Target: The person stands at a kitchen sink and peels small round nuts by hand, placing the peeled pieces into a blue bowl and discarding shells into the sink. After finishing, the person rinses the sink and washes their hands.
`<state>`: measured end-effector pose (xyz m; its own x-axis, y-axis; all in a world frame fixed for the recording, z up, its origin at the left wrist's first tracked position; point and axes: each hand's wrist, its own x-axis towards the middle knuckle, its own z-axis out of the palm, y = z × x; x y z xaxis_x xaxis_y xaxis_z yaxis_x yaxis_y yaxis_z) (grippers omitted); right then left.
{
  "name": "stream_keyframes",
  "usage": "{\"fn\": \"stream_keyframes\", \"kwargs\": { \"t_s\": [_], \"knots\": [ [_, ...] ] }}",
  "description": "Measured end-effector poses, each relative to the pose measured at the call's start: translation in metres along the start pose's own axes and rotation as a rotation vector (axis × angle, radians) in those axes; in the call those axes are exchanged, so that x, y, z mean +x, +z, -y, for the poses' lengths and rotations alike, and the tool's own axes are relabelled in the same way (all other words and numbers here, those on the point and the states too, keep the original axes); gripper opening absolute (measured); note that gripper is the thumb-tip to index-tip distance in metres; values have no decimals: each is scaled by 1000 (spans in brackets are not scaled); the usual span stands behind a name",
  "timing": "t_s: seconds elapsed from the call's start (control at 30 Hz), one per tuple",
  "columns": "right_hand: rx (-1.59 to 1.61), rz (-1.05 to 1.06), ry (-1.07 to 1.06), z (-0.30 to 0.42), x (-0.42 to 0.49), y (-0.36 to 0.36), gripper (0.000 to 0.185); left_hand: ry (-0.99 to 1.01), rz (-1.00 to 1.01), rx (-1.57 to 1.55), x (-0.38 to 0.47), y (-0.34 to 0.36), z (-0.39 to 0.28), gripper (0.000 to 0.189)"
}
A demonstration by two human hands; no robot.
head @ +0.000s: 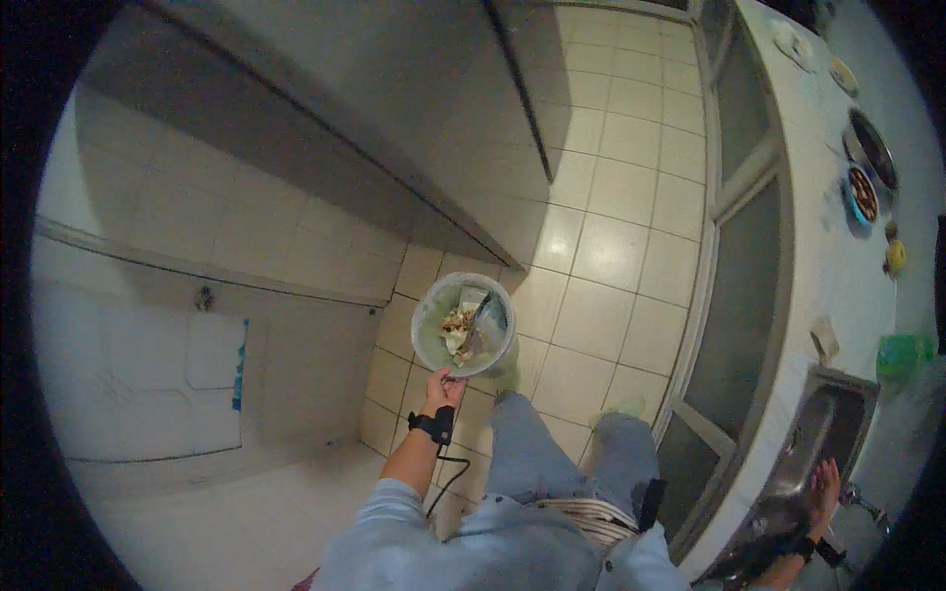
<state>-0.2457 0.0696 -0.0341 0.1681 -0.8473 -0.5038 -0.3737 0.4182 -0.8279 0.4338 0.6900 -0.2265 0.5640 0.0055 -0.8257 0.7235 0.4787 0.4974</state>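
Observation:
My left hand (446,385) grips the near rim of a round, pale plastic bin (425,332), holding it above the tiled floor. Food scraps (458,329) and crumpled waste lie inside, with a clear plastic piece at the right. On the right, my right hand (825,484) is over the steel sink (820,428), close to the metal tap (865,506); its fingers are extended and nothing shows in them.
A pale counter (820,258) runs along the right, carrying a blue bowl (863,196) of brown pieces, a dark pan (872,148), plates and a green container (904,354). Glazed cabinet doors (739,281) line its front. A panel's edge (517,262) stands beyond the bin; a white door is left.

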Motion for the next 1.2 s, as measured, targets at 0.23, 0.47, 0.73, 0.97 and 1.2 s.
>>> {"fn": "stream_keyframes", "kwargs": {
  "t_s": [0.23, 0.47, 0.73, 0.97, 1.2],
  "knots": [
    [-206, -46, -298, 7, -59, 35, 54, 64, -112, -48, 183, -63, -4, 23],
    [-492, -287, -347, 8, -134, 92, 56, 96, 8, -86, 343, -83, -15, 31],
    [-258, 123, -482, -4, -165, 112, 57, -114, -52, -69, 396, -120, -18, 42],
    [174, -461, -254, -5, -180, 115, 39, -731, 1017, 270, 238, 16, 16, 27],
    [105, -954, -30, -75, -151, -6, 15, -506, 1120, 1197, -137, 308, 198, 31]
  ]
}}
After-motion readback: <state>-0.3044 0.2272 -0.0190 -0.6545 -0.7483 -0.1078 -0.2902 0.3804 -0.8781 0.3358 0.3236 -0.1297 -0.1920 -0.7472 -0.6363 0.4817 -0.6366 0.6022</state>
